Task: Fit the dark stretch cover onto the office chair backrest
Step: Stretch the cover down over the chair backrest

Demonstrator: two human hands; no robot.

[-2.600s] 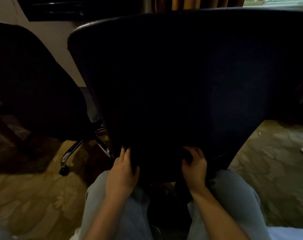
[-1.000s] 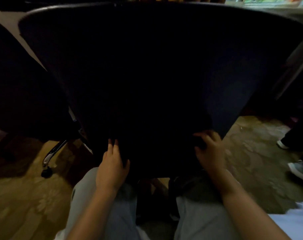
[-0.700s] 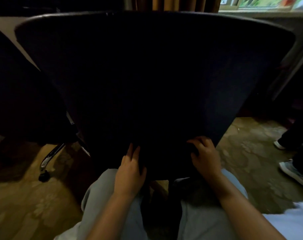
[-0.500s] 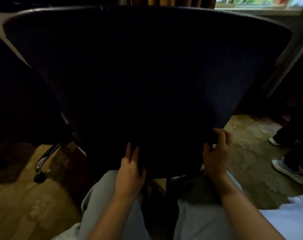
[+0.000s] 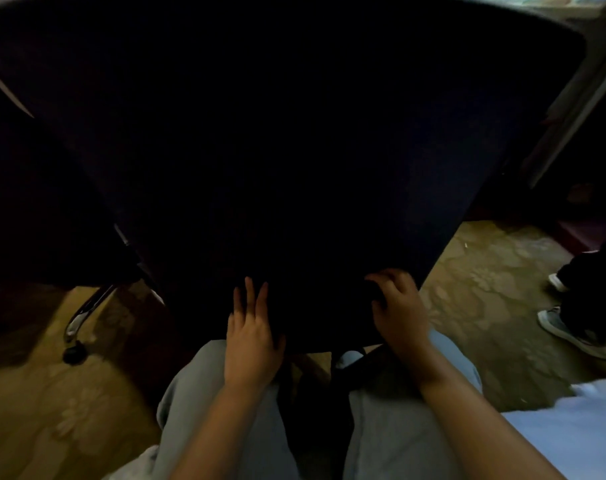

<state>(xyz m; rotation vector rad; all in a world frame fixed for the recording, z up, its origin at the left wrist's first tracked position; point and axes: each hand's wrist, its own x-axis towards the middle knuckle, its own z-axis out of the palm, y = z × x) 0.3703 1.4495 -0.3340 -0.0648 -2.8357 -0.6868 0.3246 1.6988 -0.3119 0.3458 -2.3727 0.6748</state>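
The dark stretch cover (image 5: 294,140) sits over the backrest, and at its lower hem the left grip (image 5: 251,336) presses flat with straight fingers while the right grip (image 5: 400,308) pinches the fabric, so a one-sided tug would likely skew it or let the hem spring back up.

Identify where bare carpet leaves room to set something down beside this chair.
Free: carpet between the caster and the left knee; carpet between the cover and a shoe. Crowded: between the knees, at left hand and right hand.
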